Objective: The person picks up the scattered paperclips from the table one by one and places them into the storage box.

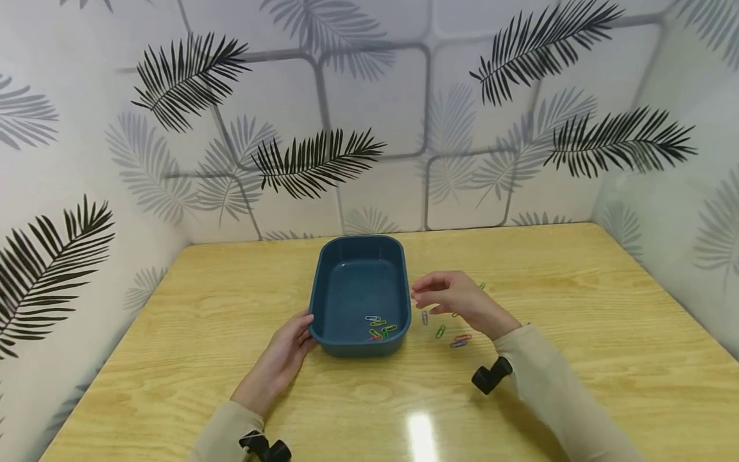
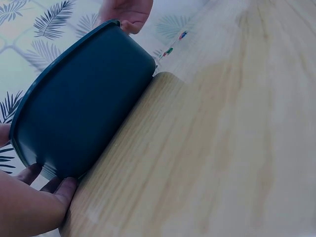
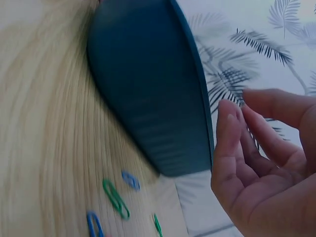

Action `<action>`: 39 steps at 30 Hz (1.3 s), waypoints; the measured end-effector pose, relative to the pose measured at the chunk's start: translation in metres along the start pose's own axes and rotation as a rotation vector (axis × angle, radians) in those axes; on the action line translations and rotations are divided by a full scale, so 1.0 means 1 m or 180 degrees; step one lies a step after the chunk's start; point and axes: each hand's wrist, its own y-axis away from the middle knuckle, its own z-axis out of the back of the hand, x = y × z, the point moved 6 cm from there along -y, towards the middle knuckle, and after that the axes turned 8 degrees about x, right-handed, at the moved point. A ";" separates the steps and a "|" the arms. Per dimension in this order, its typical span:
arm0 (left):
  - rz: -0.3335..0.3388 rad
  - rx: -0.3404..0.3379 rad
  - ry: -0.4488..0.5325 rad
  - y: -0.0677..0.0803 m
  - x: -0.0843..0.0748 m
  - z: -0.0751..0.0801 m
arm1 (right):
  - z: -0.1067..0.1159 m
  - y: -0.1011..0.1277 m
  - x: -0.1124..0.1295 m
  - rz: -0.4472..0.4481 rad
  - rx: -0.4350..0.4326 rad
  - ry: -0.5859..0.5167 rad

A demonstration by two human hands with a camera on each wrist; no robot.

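A dark blue plastic bin (image 1: 359, 350) stands on the table. My left hand (image 1: 284, 351) grips its near left side, a fingertip over the rim and other fingers against the outer wall. Several paper clips (image 1: 378, 323), yellow, green, white and pinkish, lie at the bin's near end. Beside the bin's right wall hovers my right hand (image 1: 453, 298), its fingers loosely bent and nothing visible between them in the right wrist view. Loose paper clips lie under and near it, among them a green paper clip (image 3: 116, 199) and a blue paper clip (image 3: 131, 180).
The light wood table (image 1: 231, 282) meets a wall (image 1: 381, 186) with a leaf pattern behind the bin. More loose clips, a red clip (image 1: 463, 337) and a purple clip (image 1: 458, 344), lie right of the bin. A black wrist device (image 1: 491, 375) sits by the right sleeve.
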 end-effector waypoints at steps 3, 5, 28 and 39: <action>-0.0031 -0.0004 0.0005 0.000 -0.001 0.000 | 0.006 -0.001 -0.005 -0.0040 0.0144 0.0235; -0.0031 -0.0012 0.0030 0.000 -0.001 0.000 | 0.010 0.000 -0.009 -0.0073 0.0284 0.0436; -0.0040 0.0006 0.0027 -0.001 0.001 0.000 | 0.024 0.019 -0.023 -0.0401 0.0869 0.2125; -0.0052 0.0026 -0.0006 0.000 0.000 0.000 | 0.018 0.017 -0.022 -0.0308 0.0881 0.2302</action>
